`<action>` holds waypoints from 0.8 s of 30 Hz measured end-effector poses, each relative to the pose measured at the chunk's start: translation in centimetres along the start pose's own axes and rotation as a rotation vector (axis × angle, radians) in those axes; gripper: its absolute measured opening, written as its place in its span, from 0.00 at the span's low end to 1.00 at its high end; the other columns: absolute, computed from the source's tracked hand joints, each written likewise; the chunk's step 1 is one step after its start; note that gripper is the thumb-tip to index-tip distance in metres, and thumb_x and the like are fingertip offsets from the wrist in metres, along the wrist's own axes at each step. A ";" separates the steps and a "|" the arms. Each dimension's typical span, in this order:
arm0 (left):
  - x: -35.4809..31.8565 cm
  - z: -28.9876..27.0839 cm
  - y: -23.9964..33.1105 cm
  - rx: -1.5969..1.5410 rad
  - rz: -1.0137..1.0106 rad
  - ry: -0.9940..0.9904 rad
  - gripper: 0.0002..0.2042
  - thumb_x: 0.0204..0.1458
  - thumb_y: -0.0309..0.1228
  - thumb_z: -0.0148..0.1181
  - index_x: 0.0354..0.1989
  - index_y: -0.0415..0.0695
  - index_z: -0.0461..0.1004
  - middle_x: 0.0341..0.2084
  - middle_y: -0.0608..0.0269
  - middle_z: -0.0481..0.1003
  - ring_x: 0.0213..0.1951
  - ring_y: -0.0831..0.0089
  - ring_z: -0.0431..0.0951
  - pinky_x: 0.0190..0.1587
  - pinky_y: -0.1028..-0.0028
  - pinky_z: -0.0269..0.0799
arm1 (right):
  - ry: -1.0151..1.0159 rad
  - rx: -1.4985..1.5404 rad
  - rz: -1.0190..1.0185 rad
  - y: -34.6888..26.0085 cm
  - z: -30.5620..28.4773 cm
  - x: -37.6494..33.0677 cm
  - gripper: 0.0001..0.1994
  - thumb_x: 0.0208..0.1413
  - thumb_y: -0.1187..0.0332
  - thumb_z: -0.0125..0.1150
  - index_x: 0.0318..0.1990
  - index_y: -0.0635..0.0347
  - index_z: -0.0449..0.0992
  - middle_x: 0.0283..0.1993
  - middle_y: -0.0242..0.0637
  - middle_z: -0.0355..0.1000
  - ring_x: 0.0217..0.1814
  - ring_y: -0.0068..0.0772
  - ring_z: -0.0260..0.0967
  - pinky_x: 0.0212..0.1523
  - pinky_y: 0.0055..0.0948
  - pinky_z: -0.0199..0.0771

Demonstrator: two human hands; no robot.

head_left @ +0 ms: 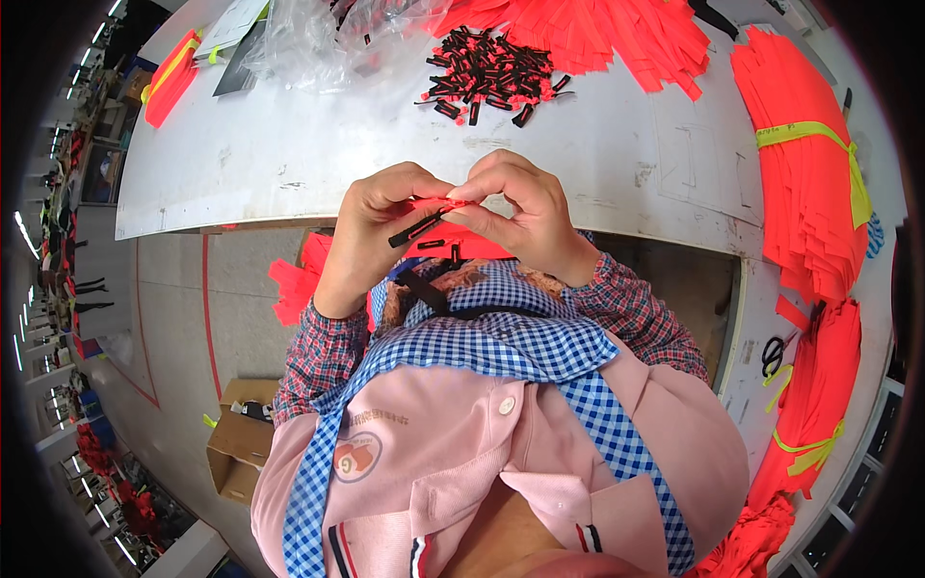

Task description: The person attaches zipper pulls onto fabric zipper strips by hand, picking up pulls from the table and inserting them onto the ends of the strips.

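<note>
Just beyond the near edge of the white table (318, 164), both my hands meet fingertip to fingertip. My left hand (371, 217) and my right hand (525, 207) are closed in a pinch on a small bright red piece (451, 203), its exact shape partly hidden by the fingers. A small black tab (414, 230) slants down from below the pinch, close to my left fingers. Beneath the hands, red fabric (414, 252) lies across my lap with a few small black pieces on it. Farther off, a pile of black tabs with red ends (496, 72) rests on the table.
Red fabric strips (617, 39) fan out behind the pile, beside a clear plastic bag (323, 48). At the right, a red bundle (805, 173) is tied with yellow. Black-handled scissors (773, 356) lie below it. A cardboard box (241, 438) stands on the floor at left.
</note>
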State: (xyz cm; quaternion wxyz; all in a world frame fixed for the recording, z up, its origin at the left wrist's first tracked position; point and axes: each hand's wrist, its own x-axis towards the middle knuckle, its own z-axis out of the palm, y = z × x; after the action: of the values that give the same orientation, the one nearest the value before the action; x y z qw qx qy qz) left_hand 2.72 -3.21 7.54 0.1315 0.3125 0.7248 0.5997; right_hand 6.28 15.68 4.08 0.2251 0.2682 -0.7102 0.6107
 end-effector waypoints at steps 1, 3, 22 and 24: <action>-0.1 0.1 0.0 0.000 0.000 0.002 0.08 0.48 0.15 0.59 0.36 0.35 0.77 0.30 0.62 0.75 0.34 0.76 0.74 0.37 0.79 0.69 | -0.005 0.009 0.014 0.1 0.0 0.0 0.09 0.46 0.74 0.68 0.35 0.61 0.76 0.31 0.35 0.71 0.32 0.27 0.71 0.32 0.24 0.72; -0.3 0.5 0.0 -0.126 -0.099 0.045 0.08 0.48 0.14 0.58 0.36 0.34 0.77 0.31 0.62 0.75 0.35 0.77 0.75 0.38 0.79 0.70 | -0.012 0.017 0.029 0.1 0.0 0.1 0.08 0.46 0.75 0.68 0.35 0.61 0.76 0.31 0.36 0.71 0.31 0.27 0.71 0.32 0.24 0.71; -0.2 0.1 0.1 -0.017 -0.126 0.007 0.10 0.45 0.14 0.59 0.37 0.35 0.76 0.32 0.65 0.75 0.36 0.79 0.74 0.40 0.79 0.71 | -0.017 0.338 0.259 0.8 0.6 -0.1 0.07 0.53 0.72 0.64 0.33 0.64 0.71 0.31 0.34 0.71 0.30 0.18 0.70 0.32 0.19 0.72; 0.0 0.2 0.2 0.034 -0.202 0.058 0.08 0.47 0.16 0.60 0.37 0.35 0.76 0.31 0.65 0.75 0.36 0.80 0.74 0.40 0.79 0.71 | -0.023 0.325 0.263 0.9 0.8 0.0 0.07 0.53 0.72 0.64 0.33 0.64 0.72 0.31 0.33 0.71 0.30 0.19 0.70 0.32 0.19 0.72</action>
State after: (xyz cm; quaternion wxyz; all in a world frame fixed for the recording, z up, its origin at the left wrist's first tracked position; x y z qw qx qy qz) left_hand 2.93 -3.02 7.71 0.1650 0.2226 0.7663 0.5796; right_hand 5.71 15.02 3.29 0.0889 0.2130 -0.6339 0.7382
